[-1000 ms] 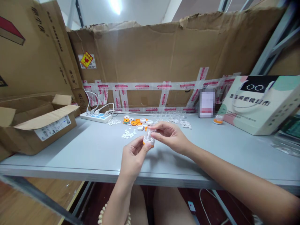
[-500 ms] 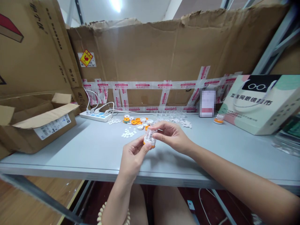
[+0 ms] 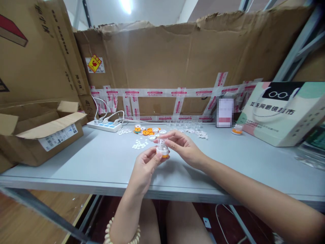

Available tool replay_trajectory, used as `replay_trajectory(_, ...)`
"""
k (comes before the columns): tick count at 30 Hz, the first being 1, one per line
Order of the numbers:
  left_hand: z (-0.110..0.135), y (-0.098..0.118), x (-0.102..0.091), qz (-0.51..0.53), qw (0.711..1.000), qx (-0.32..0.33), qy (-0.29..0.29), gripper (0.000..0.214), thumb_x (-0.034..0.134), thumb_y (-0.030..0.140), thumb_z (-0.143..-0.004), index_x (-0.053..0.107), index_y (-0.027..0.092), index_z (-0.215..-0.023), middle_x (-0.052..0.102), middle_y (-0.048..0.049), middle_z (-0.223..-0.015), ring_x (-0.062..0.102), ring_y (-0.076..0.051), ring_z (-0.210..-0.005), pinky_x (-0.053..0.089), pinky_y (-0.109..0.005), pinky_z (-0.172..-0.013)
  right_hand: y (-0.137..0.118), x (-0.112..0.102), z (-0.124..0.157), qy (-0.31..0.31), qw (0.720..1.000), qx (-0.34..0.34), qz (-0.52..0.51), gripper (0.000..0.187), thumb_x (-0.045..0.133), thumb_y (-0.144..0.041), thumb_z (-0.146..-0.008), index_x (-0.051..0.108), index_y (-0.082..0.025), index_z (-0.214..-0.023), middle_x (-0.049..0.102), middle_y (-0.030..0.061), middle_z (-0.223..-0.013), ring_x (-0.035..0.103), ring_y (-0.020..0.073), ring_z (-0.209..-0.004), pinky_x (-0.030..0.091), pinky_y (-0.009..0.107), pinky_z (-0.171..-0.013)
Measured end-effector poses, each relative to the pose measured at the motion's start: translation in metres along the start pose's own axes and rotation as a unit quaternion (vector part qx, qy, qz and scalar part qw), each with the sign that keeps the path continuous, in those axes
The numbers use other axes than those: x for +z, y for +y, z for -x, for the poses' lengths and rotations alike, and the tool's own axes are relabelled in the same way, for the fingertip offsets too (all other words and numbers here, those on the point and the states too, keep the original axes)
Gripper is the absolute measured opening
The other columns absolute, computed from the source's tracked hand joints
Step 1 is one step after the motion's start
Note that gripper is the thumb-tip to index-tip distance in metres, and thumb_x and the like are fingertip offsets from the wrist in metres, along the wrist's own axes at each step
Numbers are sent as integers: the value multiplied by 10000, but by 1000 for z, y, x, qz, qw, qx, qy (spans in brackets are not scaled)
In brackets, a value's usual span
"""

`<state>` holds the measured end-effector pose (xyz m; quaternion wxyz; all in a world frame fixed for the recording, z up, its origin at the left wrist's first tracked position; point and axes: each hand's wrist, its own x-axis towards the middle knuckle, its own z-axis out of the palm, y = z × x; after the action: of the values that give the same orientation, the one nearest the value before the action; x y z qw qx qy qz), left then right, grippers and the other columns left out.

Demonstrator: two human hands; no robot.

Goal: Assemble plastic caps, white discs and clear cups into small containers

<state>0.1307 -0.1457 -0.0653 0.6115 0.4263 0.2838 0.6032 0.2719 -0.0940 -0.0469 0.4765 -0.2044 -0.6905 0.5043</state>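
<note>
My left hand (image 3: 146, 165) grips a small round case (image 3: 162, 154) by its white and orange base, holding it upright just above the table. Over the case, my right hand (image 3: 186, 149) pinches the clear plastic top part (image 3: 161, 143) between thumb and fingers. Whether that top is seated on the base or still loose, I cannot tell. Beyond the hands lie several orange and white round caps (image 3: 145, 133), with a scatter of small white discs (image 3: 139, 144) to their left front.
Clear plastic cups (image 3: 188, 124) and small white parts (image 3: 199, 134) lie along the back. A power strip (image 3: 104, 126) and an open carton (image 3: 43, 135) are at left. To the right stand a phone (image 3: 224, 112), a similar orange-based case (image 3: 237, 130) and a paper bag (image 3: 276, 115).
My right fingers have shifted slightly left and down around the clear top. The case is now a little more upright, and its clear top shows more plainly.
</note>
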Motion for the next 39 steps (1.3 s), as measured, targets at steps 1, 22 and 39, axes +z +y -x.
replay_trajectory(1,0,-1,0,-2,1000,1,-3,264,783,281,-618,712,143,-832,696,-36,-831,634,-140,-770,501,-246,-780,1,0,0,6,1000,0,-4,208,645,-388,-754,583,-217,-855,640,10,-829,595,137,-766,472,288,-679)
replay_trajectory(22,-1,-1,-3,66,997,-6,26,349,804,245,-597,642,149,-891,712,-21,-804,672,-140,-738,509,-273,-821,-4,-3,2,-111,991,25,-65,357,634,-263,-790,430,-229,-1081,645,36,-937,612,142,-867,488,313,-755)
replay_trajectory(39,2,0,-2,22,999,16,28,430,784,283,-630,534,170,-962,707,1,-734,666,-135,-787,475,-269,-849,-5,-1,3,-110,992,13,-66,319,601,-254,-815,434,-229,-1086,557,-38,-752,563,100,-729,464,291,-724)
